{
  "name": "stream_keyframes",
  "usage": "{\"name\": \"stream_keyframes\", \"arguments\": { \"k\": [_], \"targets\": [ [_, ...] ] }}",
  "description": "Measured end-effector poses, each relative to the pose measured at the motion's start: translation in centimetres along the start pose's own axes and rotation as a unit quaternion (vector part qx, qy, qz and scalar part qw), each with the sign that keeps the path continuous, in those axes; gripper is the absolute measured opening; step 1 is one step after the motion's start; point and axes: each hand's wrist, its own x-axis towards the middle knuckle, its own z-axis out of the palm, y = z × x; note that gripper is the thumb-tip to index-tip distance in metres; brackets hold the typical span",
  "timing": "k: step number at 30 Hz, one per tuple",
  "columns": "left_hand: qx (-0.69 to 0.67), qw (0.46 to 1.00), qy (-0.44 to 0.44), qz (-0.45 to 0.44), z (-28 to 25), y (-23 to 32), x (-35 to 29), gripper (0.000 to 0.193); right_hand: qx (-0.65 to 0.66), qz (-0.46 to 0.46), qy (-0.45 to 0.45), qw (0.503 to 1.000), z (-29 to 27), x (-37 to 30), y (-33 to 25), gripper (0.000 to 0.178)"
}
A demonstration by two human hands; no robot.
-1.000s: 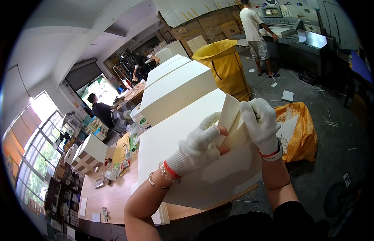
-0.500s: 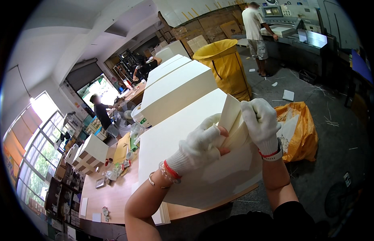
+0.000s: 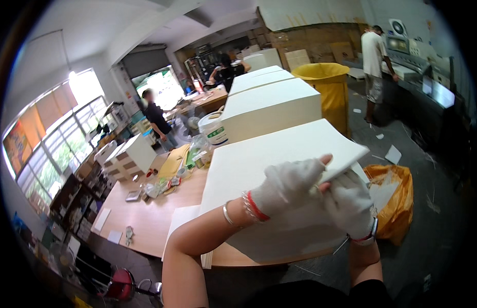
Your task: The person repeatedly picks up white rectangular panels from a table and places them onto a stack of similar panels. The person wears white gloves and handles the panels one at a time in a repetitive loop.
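Red-trimmed white gloves (image 3: pixel 287 187), bangles (image 3: pixel 227 213), a wristband (image 3: pixel 373 233) and black clothing (image 3: pixel 310 295) are worn.

Left hand (image 3: pixel 287 187), gloved, pinches the raised edge of some sheets (image 3: pixel 346 154) atop a paper stack (image 3: pixel 274 238). Right hand (image 3: pixel 349 203), also gloved, lies against that edge (blurred from where I stand; I can't judge its grip). Stack on table (image 3: pixel 154 223); white blocks (image 3: pixel 277 110) behind. Orange sack (image 3: pixel 401 210) near right hand; yellow bag (image 3: pixel 333 100) farther off. Person (image 3: pixel 373 56) beyond, at a machine (image 3: pixel 418 72).
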Motion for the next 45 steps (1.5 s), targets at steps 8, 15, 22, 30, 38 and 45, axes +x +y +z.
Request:
{"name": "stream_keyframes", "arguments": {
  "k": [8,15,22,30,38,45],
  "targets": [
    [0.096,0.993,-0.059,0.018,0.5,-0.4,0.6,0.048,-0.027,0.031,0.018,0.999,1.1,-0.3,0.6,0.017],
    [-0.089,0.948,0.251,-0.176,-14.1,-5.2,-0.1,0.05,-0.029,-0.023,-0.032,0.999,3.0,1.1,-3.8,0.019],
    [-0.26,0.794,0.54,-0.105,-20.4,-11.7,-9.3,0.054,0.081,-0.225,-0.177,0.955,12.2,3.6,-13.7,0.027],
    [-0.178,0.705,0.61,-0.314,-26.9,-17.7,-13.7,0.043,0.081,-0.231,-0.137,0.96,14.1,2.8,-15.1,0.028],
    [0.01,0.779,0.609,-0.149,-19.6,-12.0,-18.5,0.053,0.305,-0.099,-0.064,0.945,22.0,-0.1,-20.3,0.072],
    [0.183,0.865,0.444,-0.143,-9.5,-10.3,-24.7,0.047,0.564,0.142,-0.187,0.791,39.7,-11.1,-21.7,0.072]
  ]
}}
